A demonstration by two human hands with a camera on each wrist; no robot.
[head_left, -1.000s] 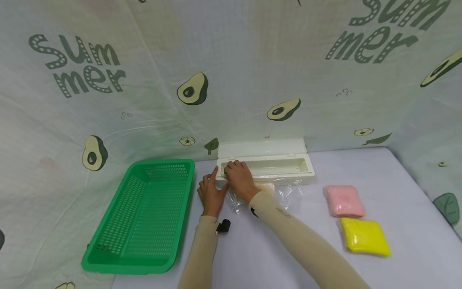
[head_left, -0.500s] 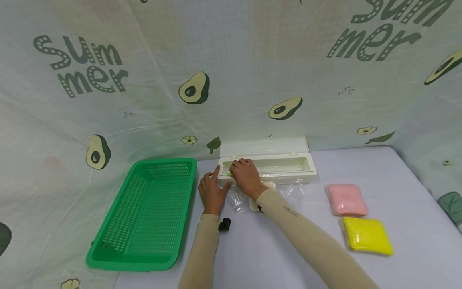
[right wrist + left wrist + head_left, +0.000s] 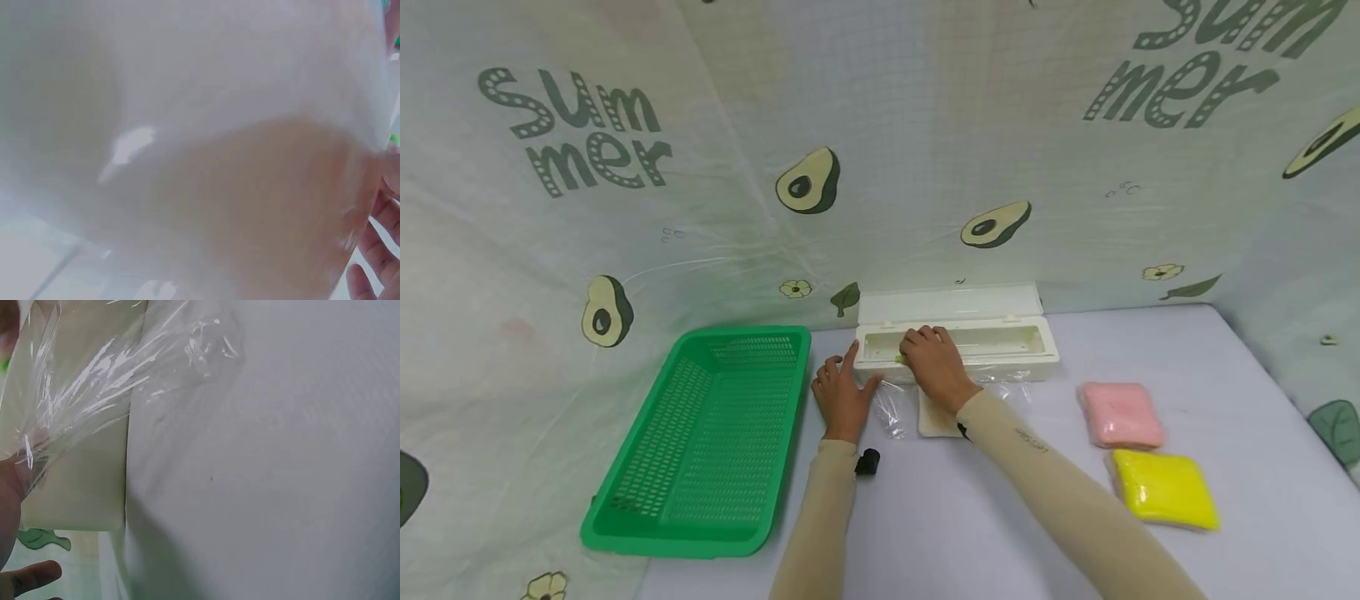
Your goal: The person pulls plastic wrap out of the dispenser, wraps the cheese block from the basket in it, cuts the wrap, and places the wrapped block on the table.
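Observation:
A long white plastic wrap dispenser (image 3: pixel 1022 370) stands at the back with its lid raised. Clear plastic wrap (image 3: pixel 892 406) hangs over its front edge and lies across a cream-coloured block (image 3: pixel 934 421) on the table. My right hand (image 3: pixel 937 364) pinches a small green slide cutter (image 3: pixel 900 359) at the dispenser's front edge, left of its middle. The left hand (image 3: pixel 841 402) has its fingers spread at the dispenser's left end; its thumb (image 3: pixel 9 497) touches the wrap against the front wall. Wrap fills most of the right wrist view, blurring what lies behind.
A green perforated basket (image 3: pixel 677 546) sits on the left. To the right lie a pink wrapped block (image 3: pixel 1122 415) and a yellow wrapped block (image 3: pixel 1167 490). A printed cloth (image 3: pixel 895 208) hangs close behind the dispenser.
My right hand has slid the green cutter rightward along the dispenser's front edge, and more of the cream block shows. The left hand stays at the left end.

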